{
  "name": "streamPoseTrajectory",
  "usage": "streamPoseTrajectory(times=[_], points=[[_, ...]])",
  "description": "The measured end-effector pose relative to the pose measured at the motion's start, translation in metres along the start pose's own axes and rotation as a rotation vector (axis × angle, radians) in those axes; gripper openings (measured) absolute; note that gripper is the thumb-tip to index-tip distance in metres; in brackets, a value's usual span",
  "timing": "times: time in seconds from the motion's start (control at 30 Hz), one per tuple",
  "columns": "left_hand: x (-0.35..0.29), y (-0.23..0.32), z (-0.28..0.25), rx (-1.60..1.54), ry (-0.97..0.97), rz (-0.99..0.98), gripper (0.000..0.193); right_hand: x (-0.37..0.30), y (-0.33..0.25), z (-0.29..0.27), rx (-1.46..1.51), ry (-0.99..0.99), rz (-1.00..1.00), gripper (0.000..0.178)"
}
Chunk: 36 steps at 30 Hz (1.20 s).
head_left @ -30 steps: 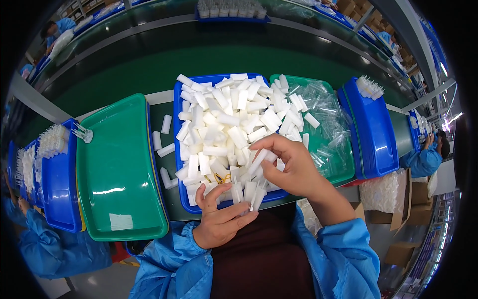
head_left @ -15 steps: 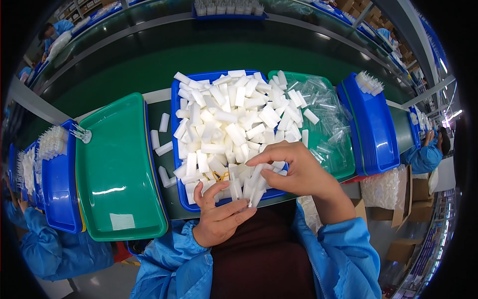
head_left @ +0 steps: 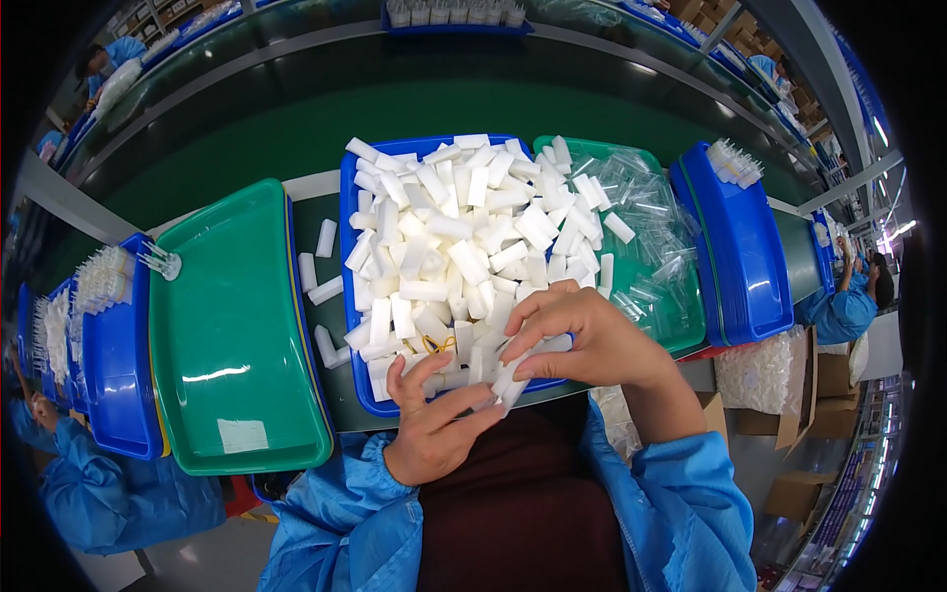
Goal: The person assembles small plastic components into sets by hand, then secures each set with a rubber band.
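Observation:
A pale white foam block is pinched between the thumb and fingers of my right hand, tilted in front of my body. At the block's lower end, my left hand closes its fingers on what looks like a clear plastic sleeve; its exact shape is partly hidden. Just beyond both hands, a blue tray is heaped with white foam blocks. A yellow band lies among the blocks near my left fingertips.
To the right, a green tray holds clear plastic sleeves, beside stacked blue trays. A green tray stands left, with small white spiked parts at its edge. Several loose blocks lie between trays. A co-worker's sleeve shows at left.
My right hand has tipped the foam block lower and further over toward the right. My left fingers stay around its lower end, slightly shifted.

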<state>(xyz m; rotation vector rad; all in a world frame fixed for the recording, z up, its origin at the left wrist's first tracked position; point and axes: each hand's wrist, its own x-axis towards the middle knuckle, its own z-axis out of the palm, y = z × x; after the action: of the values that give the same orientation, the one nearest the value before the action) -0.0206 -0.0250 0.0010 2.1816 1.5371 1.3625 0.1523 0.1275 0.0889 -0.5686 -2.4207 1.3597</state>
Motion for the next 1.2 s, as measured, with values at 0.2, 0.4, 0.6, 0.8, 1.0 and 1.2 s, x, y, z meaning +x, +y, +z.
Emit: streamPoseTrajectory(times=[0.2,0.4,0.6,0.8,1.0,1.2], points=[[-0.001,0.0,0.0,-0.075,0.069,-0.09,0.02,-0.011,0.005,0.021,0.016,0.009,0.018,0.013],[-0.001,-0.002,-0.003,-0.083,0.034,-0.069,0.019,-0.008,0.002,0.024,-0.008,0.012,0.001,0.013],[-0.001,-0.006,-0.002,-0.167,0.061,-0.054,0.023,0.029,0.005,0.006,-0.068,0.19,-0.113,0.023],[-0.004,-0.007,-0.002,-0.188,0.06,-0.027,0.026,0.088,0.029,-0.004,-0.506,0.28,-0.102,0.028],[-0.006,-0.008,-0.001,-0.2,0.085,-0.015,0.027,0.103,0.044,0.003,-0.709,0.233,-0.083,0.025],[-0.007,-0.009,-0.001,-0.18,0.078,-0.007,0.03,0.079,0.027,-0.004,-0.636,0.346,-0.084,0.025]])
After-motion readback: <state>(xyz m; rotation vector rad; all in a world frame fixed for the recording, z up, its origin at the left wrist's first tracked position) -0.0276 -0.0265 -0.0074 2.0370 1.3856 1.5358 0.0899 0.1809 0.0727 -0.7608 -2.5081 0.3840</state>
